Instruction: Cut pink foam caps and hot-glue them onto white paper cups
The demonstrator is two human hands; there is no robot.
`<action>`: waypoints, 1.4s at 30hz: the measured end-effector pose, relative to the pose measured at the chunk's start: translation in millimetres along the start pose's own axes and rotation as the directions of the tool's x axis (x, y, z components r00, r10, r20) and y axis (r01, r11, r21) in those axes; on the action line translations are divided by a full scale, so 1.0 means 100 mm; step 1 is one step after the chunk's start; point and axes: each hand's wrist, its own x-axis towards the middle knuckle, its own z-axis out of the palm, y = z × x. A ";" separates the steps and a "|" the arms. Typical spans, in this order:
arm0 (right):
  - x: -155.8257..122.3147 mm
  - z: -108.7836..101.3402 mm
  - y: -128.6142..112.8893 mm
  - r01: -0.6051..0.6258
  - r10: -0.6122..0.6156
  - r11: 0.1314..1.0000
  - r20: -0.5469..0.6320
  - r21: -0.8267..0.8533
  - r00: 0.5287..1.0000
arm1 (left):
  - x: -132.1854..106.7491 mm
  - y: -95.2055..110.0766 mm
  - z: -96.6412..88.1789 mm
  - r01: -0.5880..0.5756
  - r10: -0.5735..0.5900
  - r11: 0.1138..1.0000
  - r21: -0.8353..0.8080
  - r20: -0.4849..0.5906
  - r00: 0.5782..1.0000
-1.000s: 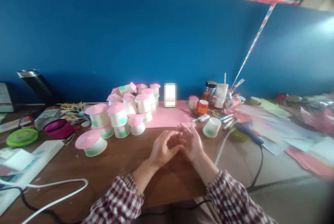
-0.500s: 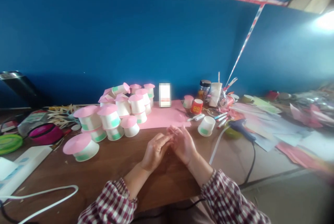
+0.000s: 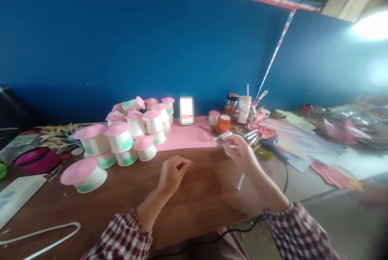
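Note:
My left hand (image 3: 174,174) hovers over the brown table, thumb and fingers pinched together; whatever may be between them is too small to make out. To its right, my right hand (image 3: 242,155) is at a white paper cup (image 3: 228,149) and covers most of it. Its fingers are curled and smeared by motion, so I cannot tell whether they grip the cup. Left of my hands stand several white and green paper cups with pink paper cone tops, some stacked in twos; the nearest capped cup (image 3: 87,175) sits alone in front.
Behind my hands lies a pink sheet (image 3: 184,138). A red cup (image 3: 223,123), a lidded jar (image 3: 232,104) and markers (image 3: 250,134) stand or lie at the back right. A blue glue gun (image 3: 273,146) with a cord is beyond my right hand. A power strip (image 3: 22,195) lies at left.
My hands have come apart. The right one has moved right to the white paper cup; the left one stays near the middle, still pinched. The view has turned slightly right.

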 end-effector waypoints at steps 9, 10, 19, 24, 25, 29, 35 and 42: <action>0.34 -0.36 0.33 -0.115 0.117 0.770 -0.038 -0.628 0.992 | 0.00 0.01 0.03 0.090 -0.090 0.994 -0.058 0.007 0.996; 0.35 -0.34 0.36 -0.116 0.136 0.763 -0.018 -0.636 0.991 | 0.00 0.01 0.03 0.097 -0.095 0.994 -0.059 0.021 0.995; 0.35 -0.39 0.38 -0.116 0.116 0.907 -0.026 -0.406 0.993 | -0.02 0.00 0.06 0.100 -0.097 0.994 -0.038 0.072 0.993; 0.25 -0.33 0.25 -0.096 0.100 0.994 0.075 -0.055 0.992 | -0.01 0.06 0.10 0.212 -0.185 0.962 -0.173 0.161 0.970; 0.22 -0.30 0.22 -0.094 0.094 0.996 0.100 0.001 0.991 | -0.01 0.08 0.12 0.285 -0.243 0.929 -0.237 0.189 0.951; 0.10 -0.20 0.09 -0.062 0.038 0.990 0.180 0.129 0.983 | 0.07 0.18 0.23 0.570 -0.469 0.691 -0.444 0.325 0.821; 0.02 -0.15 -0.08 -0.072 0.048 0.991 0.197 0.115 0.979 | 0.21 0.40 0.42 0.731 -0.590 0.319 -0.603 0.478 0.651; -0.01 -0.25 -0.04 -0.078 0.067 0.995 0.176 0.058 0.982 | 0.27 0.46 0.62 0.723 -0.586 0.125 -0.679 0.538 0.606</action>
